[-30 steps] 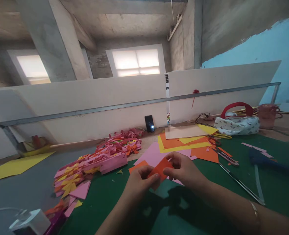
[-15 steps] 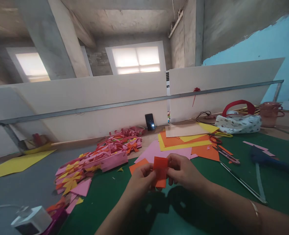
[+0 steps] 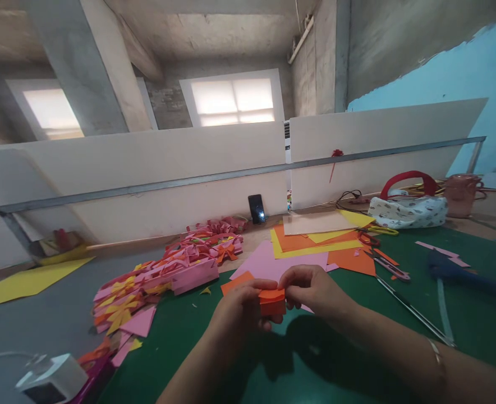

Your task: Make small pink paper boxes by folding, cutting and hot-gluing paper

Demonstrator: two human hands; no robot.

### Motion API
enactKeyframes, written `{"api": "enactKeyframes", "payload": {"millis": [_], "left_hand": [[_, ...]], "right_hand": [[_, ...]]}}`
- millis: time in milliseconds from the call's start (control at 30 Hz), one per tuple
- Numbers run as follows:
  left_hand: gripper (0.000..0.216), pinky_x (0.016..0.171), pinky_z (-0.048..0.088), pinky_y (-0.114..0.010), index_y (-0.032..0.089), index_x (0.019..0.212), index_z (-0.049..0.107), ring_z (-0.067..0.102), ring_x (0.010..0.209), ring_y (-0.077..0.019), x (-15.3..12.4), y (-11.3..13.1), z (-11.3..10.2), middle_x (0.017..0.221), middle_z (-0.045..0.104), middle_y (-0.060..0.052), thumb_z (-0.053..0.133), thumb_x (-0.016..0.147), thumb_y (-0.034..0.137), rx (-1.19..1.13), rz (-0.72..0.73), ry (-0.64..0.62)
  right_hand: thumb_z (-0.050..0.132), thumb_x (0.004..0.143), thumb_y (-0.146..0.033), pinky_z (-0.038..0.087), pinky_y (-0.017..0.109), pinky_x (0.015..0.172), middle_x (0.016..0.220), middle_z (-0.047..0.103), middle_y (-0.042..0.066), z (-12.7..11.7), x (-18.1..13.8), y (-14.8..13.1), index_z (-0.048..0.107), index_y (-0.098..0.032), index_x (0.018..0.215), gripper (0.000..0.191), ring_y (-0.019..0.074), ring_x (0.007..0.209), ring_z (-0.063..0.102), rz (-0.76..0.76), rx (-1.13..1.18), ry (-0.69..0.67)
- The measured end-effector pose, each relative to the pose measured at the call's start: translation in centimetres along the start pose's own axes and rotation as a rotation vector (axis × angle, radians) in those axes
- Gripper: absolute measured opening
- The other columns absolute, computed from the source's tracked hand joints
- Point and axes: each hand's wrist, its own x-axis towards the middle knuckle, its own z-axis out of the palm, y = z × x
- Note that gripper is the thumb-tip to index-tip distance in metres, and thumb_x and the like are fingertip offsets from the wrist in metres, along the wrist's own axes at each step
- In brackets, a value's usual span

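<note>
Both hands meet over the green mat (image 3: 357,348) and pinch a small folded piece of orange paper (image 3: 272,302). My left hand (image 3: 239,306) grips its left side with curled fingers. My right hand (image 3: 315,292) holds its right side and top edge, fingers pressed together. The paper is folded over into a small squat shape. Just behind the hands lie a pink sheet (image 3: 269,264) and an orange scrap (image 3: 236,282).
A heap of pink, yellow and orange paper pieces (image 3: 168,275) lies to the left. Stacked orange and yellow sheets (image 3: 315,241), a cutter knife (image 3: 389,269), a metal ruler (image 3: 416,317), a phone (image 3: 256,209), a patterned bag (image 3: 408,210) and a pink cup (image 3: 460,193) sit behind and right.
The orange paper went from a flat strip to upright, then folded down into a smaller shape. Both hands stayed together on it and lowered slightly.
</note>
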Motion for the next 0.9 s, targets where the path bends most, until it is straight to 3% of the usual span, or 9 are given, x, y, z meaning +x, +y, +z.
{"api": "enactKeyframes", "payload": {"millis": [133, 233, 433, 600, 700, 900], "left_hand": [[0.031, 0.046, 0.04, -0.02, 0.012, 0.092, 0.059, 0.062, 0.055, -0.0151, 0.0, -0.1, -0.3, 0.068, 0.067, -0.008, 0.063, 0.068, 0.032, 0.071, -0.011, 0.012], [0.044, 0.049, 0.042, -0.02, 0.014, 0.097, 0.059, 0.062, 0.056, -0.0137, 0.3, -0.4, -0.7, 0.067, 0.066, -0.005, 0.074, 0.058, 0.025, 0.136, 0.023, 0.026], [0.051, 0.05, 0.045, -0.023, 0.013, 0.105, 0.054, 0.062, 0.055, -0.0144, 0.7, -0.6, -0.9, 0.062, 0.063, -0.002, 0.073, 0.059, 0.024, 0.18, 0.117, 0.089], [0.042, 0.055, 0.046, -0.024, 0.015, 0.101, 0.056, 0.062, 0.059, -0.0144, 0.6, -0.6, -0.6, 0.07, 0.066, -0.003, 0.068, 0.062, 0.023, 0.254, 0.16, 0.185], [0.035, 0.053, 0.044, -0.023, 0.014, 0.092, 0.06, 0.061, 0.06, -0.0147, 0.8, -0.9, -0.7, 0.068, 0.066, -0.004, 0.07, 0.06, 0.025, 0.302, 0.182, 0.175], [0.026, 0.059, 0.043, -0.026, 0.013, 0.073, 0.068, 0.058, 0.062, -0.0156, 0.9, -0.9, -0.6, 0.064, 0.065, -0.004, 0.068, 0.061, 0.036, 0.472, 0.283, 0.14]], "right_hand": [[0.048, 0.062, -0.008, 0.042, 0.021, 0.05, 0.054, 0.057, -0.004, 0.0, 0.1, 0.3, 0.064, -0.016, 0.071, 0.02, 0.009, 0.05, 0.054, -0.027, -0.055, -0.005], [0.05, 0.065, -0.011, 0.044, 0.022, 0.053, 0.058, 0.059, -0.002, 0.0, 0.0, 0.1, 0.065, -0.016, 0.072, 0.017, 0.0095, 0.053, 0.055, -0.044, -0.066, -0.016], [0.054, 0.076, -0.027, 0.043, 0.022, 0.051, 0.064, 0.06, -0.001, 0.1, -0.1, 0.1, 0.06, -0.015, 0.093, 0.022, 0.0106, 0.055, 0.057, 0.017, -0.064, 0.012], [0.057, 0.073, -0.028, 0.039, 0.02, 0.044, 0.072, 0.065, 0.004, 0.6, -0.5, 0.5, 0.056, -0.015, 0.079, 0.014, 0.0113, 0.052, 0.059, 0.152, -0.128, -0.016], [0.055, 0.07, -0.02, 0.037, 0.018, 0.042, 0.062, 0.063, 0.001, 0.8, -0.6, 0.5, 0.053, -0.016, 0.07, 0.004, 0.0106, 0.048, 0.059, 0.164, -0.117, -0.001], [0.053, 0.066, -0.015, 0.037, 0.017, 0.042, 0.051, 0.055, -0.004, 0.7, -0.5, 0.5, 0.052, -0.016, 0.064, 0.003, 0.0076, 0.045, 0.05, 0.124, -0.191, 0.004]]}}
